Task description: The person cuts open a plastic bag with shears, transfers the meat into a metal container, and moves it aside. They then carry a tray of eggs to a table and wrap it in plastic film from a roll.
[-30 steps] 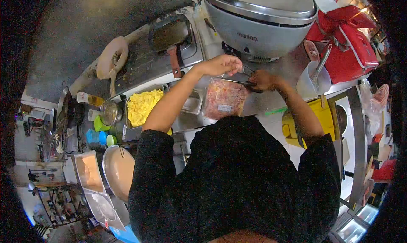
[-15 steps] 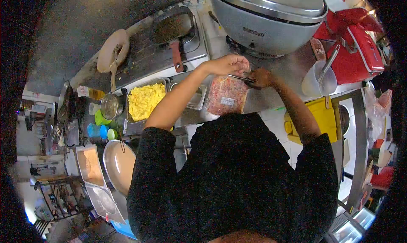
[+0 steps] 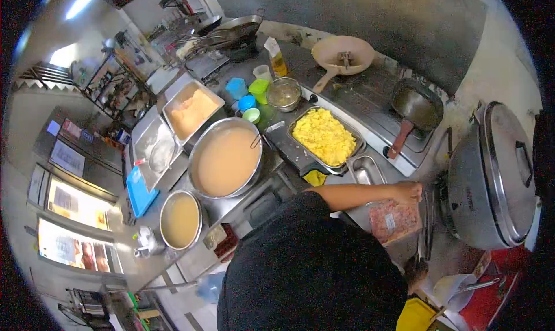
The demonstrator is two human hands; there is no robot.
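A clear bag of pink ground meat (image 3: pixel 394 220) with a white label lies on the metal counter. My left hand (image 3: pixel 407 193) is closed on the bag's top end, its arm reaching across from the left. Low on the right, my right hand (image 3: pixel 415 271) is closed around the handles of dark scissors (image 3: pixel 426 224). Their long blades point away from me, along the bag's right side. Part of the right hand is dim, and its forearm is mostly hidden by my body.
Scrambled egg fills a tray (image 3: pixel 296 139) beside a small metal pan (image 3: pixel 366 170). A rice cooker (image 3: pixel 471 181) stands right. Behind is a stove with a square pan (image 3: pixel 417 104) and a round pan (image 3: pixel 342 55). Large bowls (image 3: pixel 254 157) of liquid sit left; a red bag (image 3: pixel 488 308) lies front right.
My view has swung left and tilted, bringing the bowls and trays into sight. The scissors, across the bag's top before, now lie along its side. My left hand still grips the bag.
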